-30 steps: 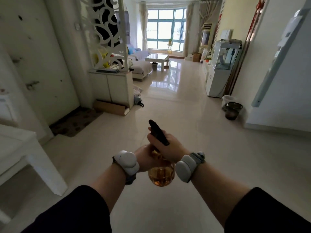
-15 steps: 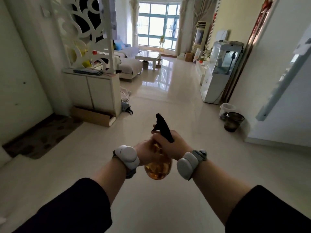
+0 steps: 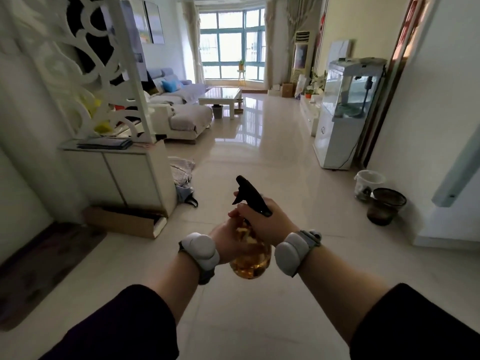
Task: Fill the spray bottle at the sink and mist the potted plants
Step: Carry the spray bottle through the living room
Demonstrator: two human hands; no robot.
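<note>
Spray bottle (image 3: 250, 259) over open floor (image 3: 272, 157)

Spray bottle (image 3: 250, 261): amber, see-through body; trigger head (image 3: 249, 196) black. Wrist bands (image 3: 201, 249) either side of spray bottle: pale grey-white. Sleeves (image 3: 117, 326) below spray bottle: black. Floor (image 3: 259, 320): cream glossy tiles. Left of spray bottle: white screen (image 3: 85, 61) with cut-out scroll pattern, brown cardboard box (image 3: 124, 224), dark brown doormat (image 3: 39, 268). Right of spray bottle: white bucket (image 3: 366, 185), dark brown bin (image 3: 384, 211). Far beyond spray bottle: blue cushion (image 3: 168, 85), teal window frames (image 3: 244, 31).
</note>
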